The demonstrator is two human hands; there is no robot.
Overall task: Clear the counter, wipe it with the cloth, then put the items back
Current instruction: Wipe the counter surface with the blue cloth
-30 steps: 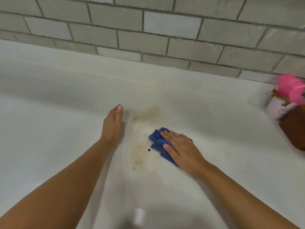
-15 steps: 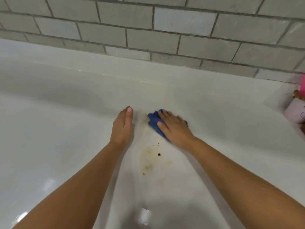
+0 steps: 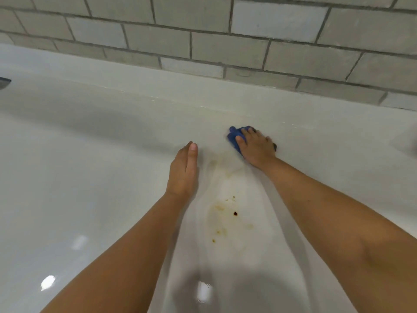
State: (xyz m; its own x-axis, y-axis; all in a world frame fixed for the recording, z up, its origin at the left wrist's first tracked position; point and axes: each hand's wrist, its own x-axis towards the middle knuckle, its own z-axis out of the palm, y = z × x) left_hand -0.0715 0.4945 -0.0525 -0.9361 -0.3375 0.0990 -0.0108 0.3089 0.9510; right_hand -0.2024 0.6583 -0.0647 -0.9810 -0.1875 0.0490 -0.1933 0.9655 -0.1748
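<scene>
Blue cloth [image 3: 234,137] lies bunched on the white bench [image 3: 90,159], far back near where the surface curves up toward the grey tiled wall [image 3: 203,26]. The right hand [image 3: 257,150] lies flat on top of it, fingers spread and laid out straight, pressing it down; only the cloth's left part shows past the thumb and fingertips. The left hand [image 3: 184,168] rests on the bench just left of it and a little nearer, apart from the cloth, fingers straight and held together, holding nothing. Between the two forearms, nearer than both hands, a brownish stain [image 3: 225,219] with a few dark specks marks the glossy surface. A dark object [image 3: 3,83] pokes in at the far left edge, too cropped to identify.
</scene>
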